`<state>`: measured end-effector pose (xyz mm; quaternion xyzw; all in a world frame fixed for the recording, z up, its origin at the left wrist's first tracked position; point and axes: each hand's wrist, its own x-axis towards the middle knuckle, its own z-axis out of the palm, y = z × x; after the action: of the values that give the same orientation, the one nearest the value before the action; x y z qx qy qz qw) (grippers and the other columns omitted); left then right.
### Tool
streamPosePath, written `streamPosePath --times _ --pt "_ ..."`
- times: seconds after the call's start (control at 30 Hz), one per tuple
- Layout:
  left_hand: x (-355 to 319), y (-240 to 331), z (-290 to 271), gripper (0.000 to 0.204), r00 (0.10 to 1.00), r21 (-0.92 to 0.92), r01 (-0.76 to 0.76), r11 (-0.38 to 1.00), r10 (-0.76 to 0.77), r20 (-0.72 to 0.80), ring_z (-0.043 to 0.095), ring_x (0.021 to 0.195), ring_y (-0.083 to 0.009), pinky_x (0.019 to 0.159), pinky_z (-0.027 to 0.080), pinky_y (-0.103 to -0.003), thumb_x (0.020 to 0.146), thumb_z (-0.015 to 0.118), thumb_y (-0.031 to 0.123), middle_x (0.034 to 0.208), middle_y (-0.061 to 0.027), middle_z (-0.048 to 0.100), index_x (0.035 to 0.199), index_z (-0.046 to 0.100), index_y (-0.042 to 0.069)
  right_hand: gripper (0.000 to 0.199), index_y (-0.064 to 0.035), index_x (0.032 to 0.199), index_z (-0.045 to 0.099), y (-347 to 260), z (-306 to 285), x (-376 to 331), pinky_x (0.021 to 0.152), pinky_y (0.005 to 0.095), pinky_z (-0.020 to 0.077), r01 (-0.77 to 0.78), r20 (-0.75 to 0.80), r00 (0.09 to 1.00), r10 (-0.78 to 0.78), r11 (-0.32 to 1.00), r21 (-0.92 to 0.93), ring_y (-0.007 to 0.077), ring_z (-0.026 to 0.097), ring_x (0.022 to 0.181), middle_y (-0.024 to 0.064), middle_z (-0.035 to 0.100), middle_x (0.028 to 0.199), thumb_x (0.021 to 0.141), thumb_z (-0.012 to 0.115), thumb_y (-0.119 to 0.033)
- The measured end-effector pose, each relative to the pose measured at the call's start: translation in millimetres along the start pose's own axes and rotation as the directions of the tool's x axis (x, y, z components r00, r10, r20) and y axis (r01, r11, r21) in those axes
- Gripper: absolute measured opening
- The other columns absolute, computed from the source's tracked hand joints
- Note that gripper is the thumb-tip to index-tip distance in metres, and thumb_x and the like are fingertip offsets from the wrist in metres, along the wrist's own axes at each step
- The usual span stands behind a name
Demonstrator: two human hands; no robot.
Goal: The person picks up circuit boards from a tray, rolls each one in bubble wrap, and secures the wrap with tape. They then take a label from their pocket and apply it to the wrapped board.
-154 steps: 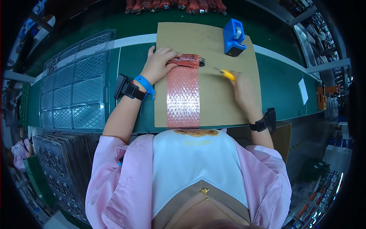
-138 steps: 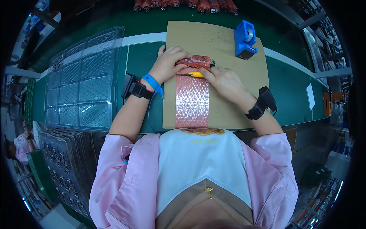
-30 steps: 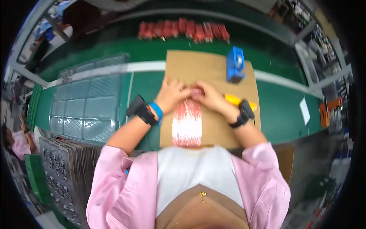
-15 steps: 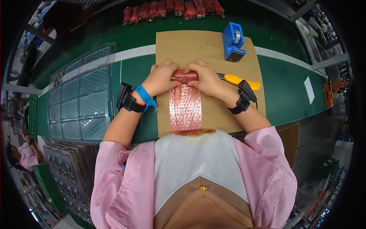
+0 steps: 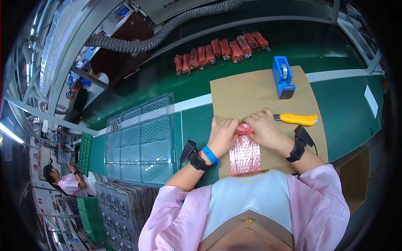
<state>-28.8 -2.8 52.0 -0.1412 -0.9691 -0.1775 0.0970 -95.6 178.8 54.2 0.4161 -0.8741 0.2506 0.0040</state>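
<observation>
A strip of pink bubble wrap (image 5: 245, 155) lies on a brown cardboard sheet (image 5: 251, 94) and runs toward my body. Its far end is rolled into a small bundle. My left hand (image 5: 222, 134) and my right hand (image 5: 263, 129) both grip that rolled end, fingers curled over it, side by side. What is inside the roll is hidden. A yellow utility knife (image 5: 298, 119) rests on the cardboard just right of my right hand.
A blue tape dispenser (image 5: 282, 77) stands at the cardboard's far right. A row of several red wrapped bundles (image 5: 222, 50) lies farther back on the green belt. Clear plastic grid trays (image 5: 142, 140) sit to my left. Another person (image 5: 67, 182) works at far left.
The knife has left my right hand and now lies on the cardboard. Both hands have closed on the far end of the pink wrap and rolled it up. My head has tipped up.
</observation>
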Motion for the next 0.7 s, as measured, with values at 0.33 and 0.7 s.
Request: streamPosePath --times 0.33,0.7 --pt "11 -12 -13 0.033 0.997 -0.126 0.046 0.991 -0.036 0.075 0.060 0.091 -0.0324 0.093 0.039 -0.046 0.068 0.070 0.008 0.088 -0.0116 0.063 0.096 0.052 0.006 0.045 -0.0093 0.104 0.062 -1 16 -2 0.099 0.0491 0.0337 0.222 -0.275 0.923 -0.267 0.957 -0.184 0.0203 0.060 0.090 0.0051 0.061 0.092 0.060 0.073 -0.010" --pt "16 -16 -8 0.040 0.978 -0.241 0.096 0.966 -0.047 0.202 0.061 0.088 -0.0338 0.087 0.043 -0.041 0.068 0.076 0.017 0.089 -0.0126 0.065 0.101 0.056 0.006 0.041 -0.0084 0.104 0.062 3 21 0 0.098 0.0484 0.0346 0.231 -0.303 0.914 -0.271 0.959 -0.162 0.0213 0.059 0.089 0.0058 0.060 0.092 0.064 0.068 -0.007"
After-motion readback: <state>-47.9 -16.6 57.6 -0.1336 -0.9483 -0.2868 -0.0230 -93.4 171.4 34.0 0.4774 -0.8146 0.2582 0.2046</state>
